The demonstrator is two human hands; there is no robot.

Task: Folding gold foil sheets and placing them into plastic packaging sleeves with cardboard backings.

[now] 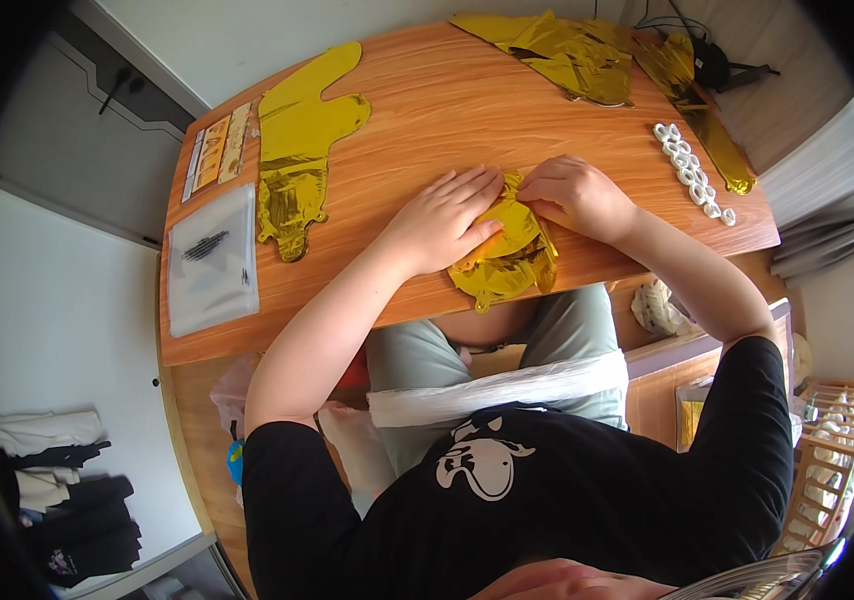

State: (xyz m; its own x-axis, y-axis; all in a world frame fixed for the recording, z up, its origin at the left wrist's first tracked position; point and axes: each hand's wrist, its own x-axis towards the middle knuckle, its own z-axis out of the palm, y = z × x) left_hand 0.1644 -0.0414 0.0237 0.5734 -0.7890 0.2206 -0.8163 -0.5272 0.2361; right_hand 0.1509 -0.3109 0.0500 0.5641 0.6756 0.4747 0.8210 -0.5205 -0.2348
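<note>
A crumpled gold foil balloon [515, 232], deflated, lies at the table's near edge, with its lower end hanging a little over. My left hand [447, 220] rests flat across its left side, fingers stretched out together and thumb apart on the foil. At the balloon's upper right, my right hand [579, 198] is closed, with its thumb and bent fingers pinching the foil. The fingertips partly hide the gripped spot.
Another flat gold foil balloon [297, 130] lies at left, beside a printed card [217, 152] and a clear plastic bag [212, 285] with dark pieces. More gold foil [572, 62] lies at the back right. Small white rolls [687, 168] line up near the wooden table's [417, 110] right edge.
</note>
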